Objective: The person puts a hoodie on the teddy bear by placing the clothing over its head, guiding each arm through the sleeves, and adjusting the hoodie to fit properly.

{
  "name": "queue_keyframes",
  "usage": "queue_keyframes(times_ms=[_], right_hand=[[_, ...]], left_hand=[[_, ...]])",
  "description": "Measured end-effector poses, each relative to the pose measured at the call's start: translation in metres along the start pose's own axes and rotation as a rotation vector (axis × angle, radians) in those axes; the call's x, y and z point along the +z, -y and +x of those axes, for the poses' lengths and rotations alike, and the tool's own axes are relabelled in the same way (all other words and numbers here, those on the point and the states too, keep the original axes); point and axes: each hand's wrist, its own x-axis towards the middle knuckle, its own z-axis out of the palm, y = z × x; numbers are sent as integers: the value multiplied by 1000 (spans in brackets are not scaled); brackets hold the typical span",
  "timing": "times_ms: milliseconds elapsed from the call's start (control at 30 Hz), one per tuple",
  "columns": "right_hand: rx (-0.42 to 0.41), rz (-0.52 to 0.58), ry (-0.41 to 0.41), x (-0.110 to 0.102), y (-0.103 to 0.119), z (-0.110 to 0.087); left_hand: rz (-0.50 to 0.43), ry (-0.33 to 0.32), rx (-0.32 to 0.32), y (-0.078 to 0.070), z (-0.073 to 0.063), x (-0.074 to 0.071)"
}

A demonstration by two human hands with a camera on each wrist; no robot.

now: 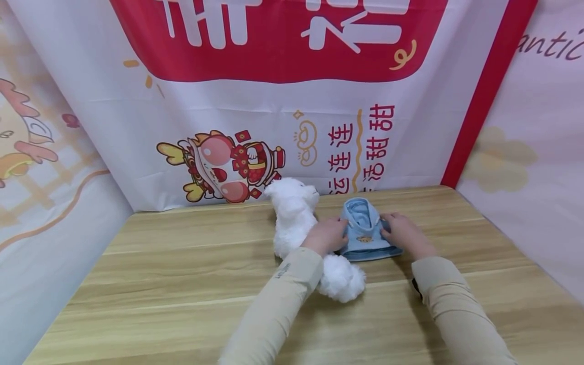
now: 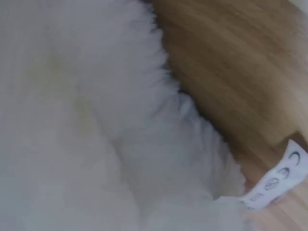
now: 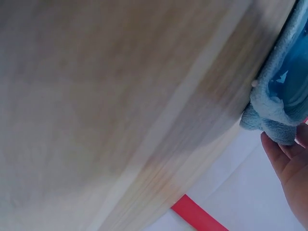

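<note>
A small light-blue hoodie with a hood and a little brown print lies on the table, its hem toward me. My left hand holds its left side, reaching over the white plush toy. On the other side my right hand grips the hoodie's right sleeve. The right wrist view shows fingers of the right hand at the fuzzy blue sleeve. White fur fills most of the left wrist view, where the left hand does not show.
The plush toy lies left of the hoodie, its fluffy near end under my left forearm. A white printed tag sticks out from its fur. The wood-grain table meets a printed cloth backdrop at the back.
</note>
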Motion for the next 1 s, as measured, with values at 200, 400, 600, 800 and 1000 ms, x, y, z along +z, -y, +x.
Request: queue_keyframes(times_ms=[200,400,600,800,1000], right_hand=[[-28,-3,-10,4,1,1],[-49,-4,-35,2,3,1],[-23,-29,-49,-2,5,1],[-21,-21,-56,-2,7,1],[-65,-15,-95,-2,7,0]], left_hand=[[-55,25,-71,-5,7,1],[-48,-41,-119,-8,10,3],[47,-63,-148,-11,10,6],[124,-83,-126,-11,6,6],[229,-120,-83,-12,7,9]])
